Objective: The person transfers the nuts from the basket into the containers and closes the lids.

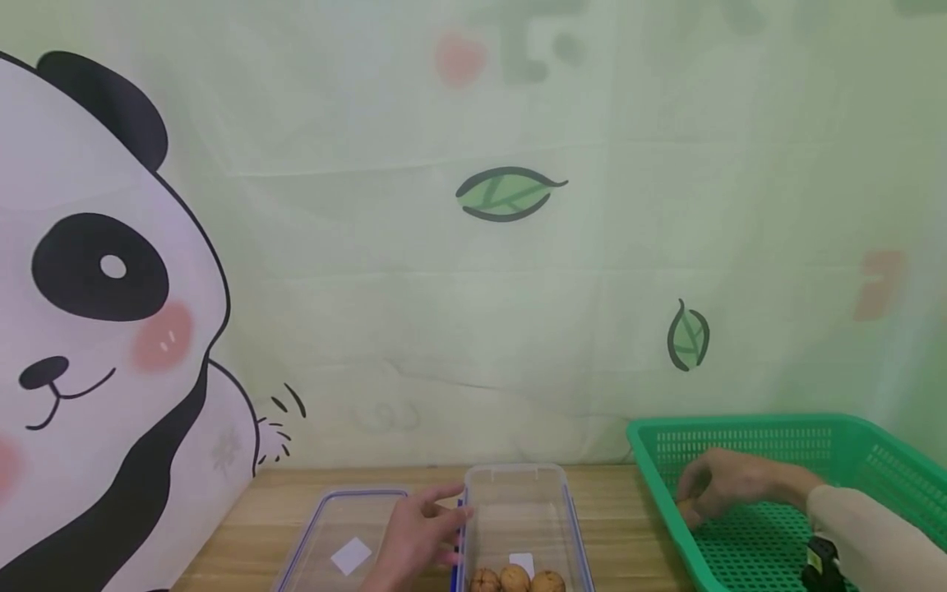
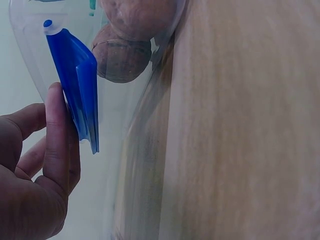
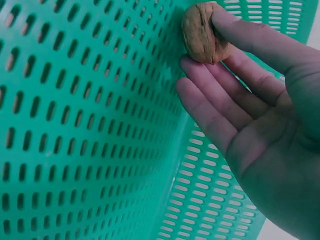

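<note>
My right hand (image 1: 728,485) is inside the green basket (image 1: 747,426), near its left wall. Its thumb and fingers pinch a walnut (image 3: 200,35), seen clearly in the right wrist view. My left hand (image 1: 418,534) is at the left side of a clear plastic box (image 1: 510,501), its fingers extended. In the left wrist view, fingertips touch the box's blue side latch (image 2: 82,85), which hangs down. Several walnuts (image 1: 515,578) lie in the near end of the box; the bottom of the head view cuts them off.
A clear lid (image 1: 314,538) with a blue rim lies left of the box, a white square label (image 1: 351,556) on it. Everything stands on a wooden table (image 1: 621,526). Behind it hangs a pale green backdrop (image 1: 355,247) with a printed panda.
</note>
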